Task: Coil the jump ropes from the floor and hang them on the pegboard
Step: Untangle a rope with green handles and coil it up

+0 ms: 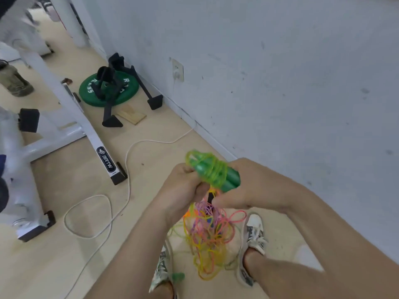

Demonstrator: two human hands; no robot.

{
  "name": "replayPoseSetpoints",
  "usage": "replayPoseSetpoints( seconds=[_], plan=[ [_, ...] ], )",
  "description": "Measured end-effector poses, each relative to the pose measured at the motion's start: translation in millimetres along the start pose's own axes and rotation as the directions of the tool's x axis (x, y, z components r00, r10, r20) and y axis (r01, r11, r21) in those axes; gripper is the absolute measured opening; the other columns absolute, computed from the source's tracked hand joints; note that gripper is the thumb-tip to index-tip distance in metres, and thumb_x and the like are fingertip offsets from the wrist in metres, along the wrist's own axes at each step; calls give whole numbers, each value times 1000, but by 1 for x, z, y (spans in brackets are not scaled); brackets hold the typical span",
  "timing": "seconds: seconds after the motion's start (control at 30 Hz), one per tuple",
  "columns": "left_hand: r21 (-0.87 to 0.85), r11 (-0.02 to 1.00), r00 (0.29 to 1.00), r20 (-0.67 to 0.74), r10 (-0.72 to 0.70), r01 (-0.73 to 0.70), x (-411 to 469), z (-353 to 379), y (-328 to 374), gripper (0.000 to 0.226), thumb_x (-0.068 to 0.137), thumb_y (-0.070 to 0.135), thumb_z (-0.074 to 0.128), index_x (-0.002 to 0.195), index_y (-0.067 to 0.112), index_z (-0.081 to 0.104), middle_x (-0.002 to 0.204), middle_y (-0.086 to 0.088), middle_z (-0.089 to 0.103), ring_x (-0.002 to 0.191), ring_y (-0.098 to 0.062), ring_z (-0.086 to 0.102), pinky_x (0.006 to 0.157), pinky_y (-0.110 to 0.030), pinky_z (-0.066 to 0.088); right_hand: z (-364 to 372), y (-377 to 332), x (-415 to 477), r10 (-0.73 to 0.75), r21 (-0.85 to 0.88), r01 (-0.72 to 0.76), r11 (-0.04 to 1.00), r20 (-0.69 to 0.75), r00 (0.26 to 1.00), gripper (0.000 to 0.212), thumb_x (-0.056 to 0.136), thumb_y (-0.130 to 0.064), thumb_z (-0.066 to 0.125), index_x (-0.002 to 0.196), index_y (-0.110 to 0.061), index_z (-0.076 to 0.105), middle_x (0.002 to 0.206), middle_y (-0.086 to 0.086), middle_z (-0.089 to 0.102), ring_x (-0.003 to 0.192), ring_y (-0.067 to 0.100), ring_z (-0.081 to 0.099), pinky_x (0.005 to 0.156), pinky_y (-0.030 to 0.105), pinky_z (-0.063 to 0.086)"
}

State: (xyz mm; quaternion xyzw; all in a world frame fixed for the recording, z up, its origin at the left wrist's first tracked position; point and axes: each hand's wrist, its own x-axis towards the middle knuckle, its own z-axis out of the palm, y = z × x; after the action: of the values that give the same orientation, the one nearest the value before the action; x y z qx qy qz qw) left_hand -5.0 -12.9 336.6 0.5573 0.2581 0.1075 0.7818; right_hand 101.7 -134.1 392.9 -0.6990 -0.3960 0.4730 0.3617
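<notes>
A green jump rope (212, 171) is held above the floor (54, 266), a short way out from the wall (280, 83). Its translucent cord is wound in loops around two green handles (232, 180) laid side by side. The bundle is gripped from both sides. The left hand (183, 188), on the side away from the wall, is curled round the cord end of the bundle. The right hand (239, 186), on the wall side, is wrapped round the handles from behind. A small dark piece is seen between the two hands, but it cannot be identified.

Below the grip, a tangle of pink, orange and yellow ropes (207, 236) lies on the floor, and a few strands run up from it towards the hands. It is flanked by the right shoe (254, 229), nearer the wall, and the left shoe (162, 268), farther out. A loose green handle (178, 277) lies just beside the left shoe.

On the wall side, little room is left beyond the right forearm. Away from the wall, bare floor is crossed by a looping white cable (129, 182), and beyond it the space is bounded by the foot of a white rack frame (86, 126). Farther along the wall, a green weight plate (90, 93) lies near the skirting.
</notes>
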Motion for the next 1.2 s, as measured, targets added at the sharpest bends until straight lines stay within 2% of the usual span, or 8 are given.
replayPoseSetpoints(
  seconds=[0.13,0.33,0.47,0.57,0.8,0.93,1.03,1.2],
  plan=[
    [181,980,983,-148,106,-78,24,-12,-14,6,86,8,67,86,13,70,43,8,32,42,-8,22,41,-19,18,-1,36,44,75,222,-49,974,-109,991,32,80,2,69,61,-11,46,40,-1,38,38,13,30,41,20,25],
    [594,794,949,-156,272,-130,44,-24,-25,10,86,19,69,83,26,75,56,1,60,53,-8,44,54,-29,38,-1,54,73,169,403,-147,903,-21,985,32,84,0,64,58,-13,51,41,2,33,35,12,22,39,21,16],
    [427,902,994,-49,98,-67,45,-27,-26,27,74,40,65,87,19,75,76,-15,67,67,-12,51,64,-30,41,3,61,80,198,387,-166,907,-44,979,25,81,-1,63,64,-9,47,43,4,34,35,12,23,37,17,20],
    [462,884,985,-109,133,-68,46,-27,-26,22,72,42,77,76,21,74,57,5,55,54,-5,42,54,-22,34,5,63,82,208,362,-179,915,-44,977,24,78,-1,62,63,-11,46,43,2,36,35,11,25,39,16,20],
    [911,353,840,-13,543,-214,46,-32,-35,35,88,50,45,76,30,71,57,8,52,56,-15,52,49,-38,45,2,59,80,248,405,-268,874,102,963,34,88,-5,59,64,-18,38,45,-2,30,37,10,17,39,17,15],
    [858,481,848,-114,518,-179,46,-26,-35,41,86,53,44,77,25,72,61,7,61,61,-13,56,53,-36,45,4,59,79,261,474,-292,831,130,956,39,88,-8,60,59,-22,38,46,-3,31,38,10,17,39,17,15],
    [791,599,867,-208,453,-124,48,-19,-39,35,85,50,50,76,24,71,53,13,53,54,-6,47,53,-29,35,10,60,84,323,304,-272,913,-132,937,30,83,-9,62,63,-17,40,43,-4,35,33,11,28,37,18,23],
    [855,508,892,-146,427,-104,48,-15,-40,56,81,69,45,64,20,65,50,4,51,53,-14,49,49,-33,38,16,70,88,280,37,-283,959,-315,907,15,80,-16,63,70,-13,53,55,1,47,46,16,44,46,27,33]
  ],
)
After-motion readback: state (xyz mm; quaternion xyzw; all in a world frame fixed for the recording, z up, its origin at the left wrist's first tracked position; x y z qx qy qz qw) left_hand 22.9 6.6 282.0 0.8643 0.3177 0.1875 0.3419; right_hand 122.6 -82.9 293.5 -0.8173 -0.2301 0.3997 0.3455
